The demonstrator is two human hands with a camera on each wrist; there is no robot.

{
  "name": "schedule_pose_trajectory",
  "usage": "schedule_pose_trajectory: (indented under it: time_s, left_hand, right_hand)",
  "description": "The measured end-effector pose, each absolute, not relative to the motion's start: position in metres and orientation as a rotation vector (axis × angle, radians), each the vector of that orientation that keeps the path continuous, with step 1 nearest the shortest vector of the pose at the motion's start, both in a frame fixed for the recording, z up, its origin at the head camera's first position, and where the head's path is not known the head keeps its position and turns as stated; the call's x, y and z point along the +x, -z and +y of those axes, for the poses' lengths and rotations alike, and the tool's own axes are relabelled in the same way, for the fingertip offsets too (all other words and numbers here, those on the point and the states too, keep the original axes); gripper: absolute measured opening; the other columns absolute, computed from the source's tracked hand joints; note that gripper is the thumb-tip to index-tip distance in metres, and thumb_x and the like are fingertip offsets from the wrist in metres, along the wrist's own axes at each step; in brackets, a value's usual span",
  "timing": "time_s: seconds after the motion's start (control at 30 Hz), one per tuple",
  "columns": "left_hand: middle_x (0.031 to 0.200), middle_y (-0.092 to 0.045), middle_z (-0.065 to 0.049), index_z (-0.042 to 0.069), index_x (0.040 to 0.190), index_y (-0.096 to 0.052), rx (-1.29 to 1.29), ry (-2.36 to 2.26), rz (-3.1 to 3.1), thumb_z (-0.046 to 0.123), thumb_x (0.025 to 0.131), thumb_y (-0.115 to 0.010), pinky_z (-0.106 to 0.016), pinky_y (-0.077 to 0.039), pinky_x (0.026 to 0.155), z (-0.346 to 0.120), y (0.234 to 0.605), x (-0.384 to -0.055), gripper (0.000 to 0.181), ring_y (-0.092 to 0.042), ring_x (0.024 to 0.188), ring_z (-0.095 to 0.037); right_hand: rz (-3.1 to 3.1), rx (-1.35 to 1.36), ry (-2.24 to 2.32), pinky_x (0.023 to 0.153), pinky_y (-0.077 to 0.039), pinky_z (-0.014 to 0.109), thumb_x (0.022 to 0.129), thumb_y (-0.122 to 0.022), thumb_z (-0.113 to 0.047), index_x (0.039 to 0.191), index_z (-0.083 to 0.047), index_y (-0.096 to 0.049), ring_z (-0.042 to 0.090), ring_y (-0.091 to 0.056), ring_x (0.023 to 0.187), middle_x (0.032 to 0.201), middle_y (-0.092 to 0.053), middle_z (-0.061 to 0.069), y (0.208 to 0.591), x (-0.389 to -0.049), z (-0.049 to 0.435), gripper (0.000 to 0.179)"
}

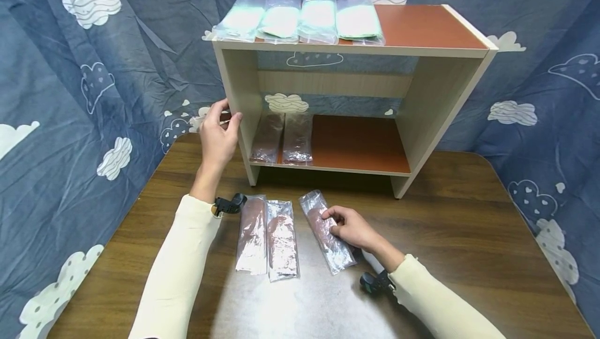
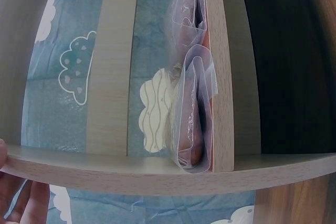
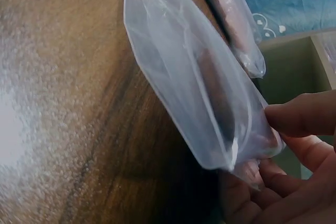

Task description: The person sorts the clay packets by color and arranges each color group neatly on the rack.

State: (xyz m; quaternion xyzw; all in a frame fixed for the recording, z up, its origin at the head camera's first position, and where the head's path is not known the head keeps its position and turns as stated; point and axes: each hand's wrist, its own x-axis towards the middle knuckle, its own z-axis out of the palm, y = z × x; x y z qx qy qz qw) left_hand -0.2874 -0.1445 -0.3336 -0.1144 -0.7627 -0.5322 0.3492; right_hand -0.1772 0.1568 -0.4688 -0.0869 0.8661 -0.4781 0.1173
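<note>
My right hand [image 1: 353, 228] pinches a clear plastic bag [image 1: 317, 219] with a reddish-brown thing inside, thumb on one face and fingers on the other. In the right wrist view the bag [image 3: 168, 61] slants up and left from the fingertips. Two similar bags, one [image 1: 252, 232] and another [image 1: 282, 240], lie side by side on the table to its left. My left hand [image 1: 217, 136] grips the front edge of the left side panel of a small wooden shelf [image 1: 353, 51]. In the left wrist view, fingers [image 2: 34, 205] show outside that panel, with the thumb at its inner face.
Two reddish-brown bags, one [image 1: 268, 138] and its neighbour [image 1: 297, 138], stand at the left of the lower board. Several bags with pale green contents [image 1: 278, 19] line the shelf's top from the left. A blue cloud-patterned curtain [image 1: 154, 58] hangs behind the wooden table [image 1: 469, 224].
</note>
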Motion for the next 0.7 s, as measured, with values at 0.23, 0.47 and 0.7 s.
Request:
schedule_pose_trajectory:
  time_s: [0.23, 0.47, 0.7]
  left_hand:
    - [0.115, -0.067, -0.025, -0.007, 0.121, -0.063, -0.3, 1.384, -1.978, 0.003, 0.091, -0.066, -0.046, -0.061, 0.087, -0.1446, 0.3328, -0.2863, 0.032, -0.07, 0.099, -0.035]
    - [0.116, -0.067, -0.023, -0.005, 0.121, -0.064, -0.295, 1.385, -1.972, 0.002, 0.091, -0.066, -0.045, -0.061, 0.086, -0.1454, 0.3335, -0.2867, 0.031, -0.07, 0.099, -0.034]
    - [0.116, -0.067, -0.023, -0.005, 0.121, -0.063, -0.299, 1.365, -1.989, 0.003, 0.091, -0.066, -0.04, -0.061, 0.085, -0.1449, 0.3321, -0.2863, 0.032, -0.071, 0.1, -0.033]
  right_hand:
    - [2.51, -0.287, 1.428, 0.06, -0.05, 0.026, 0.073, -0.062, 0.008, 0.114, 0.0, -0.065, 0.014, -0.054, 0.072, 0.091, -0.06, 0.013, 0.4694, -0.1768, 0.1581, 0.042]
    - [2.519, -0.278, 1.422, 0.059, -0.05, 0.024, 0.073, -0.062, 0.008, 0.114, 0.0, -0.065, 0.013, -0.054, 0.071, 0.091, -0.06, 0.014, 0.4692, -0.1764, 0.1569, 0.042]
    - [2.554, -0.386, 1.432, 0.055, -0.046, 0.021, 0.079, -0.062, 0.006, 0.116, -0.004, -0.065, 0.008, -0.052, 0.066, 0.094, -0.064, 0.015, 0.4613, -0.1731, 0.1662, 0.038]
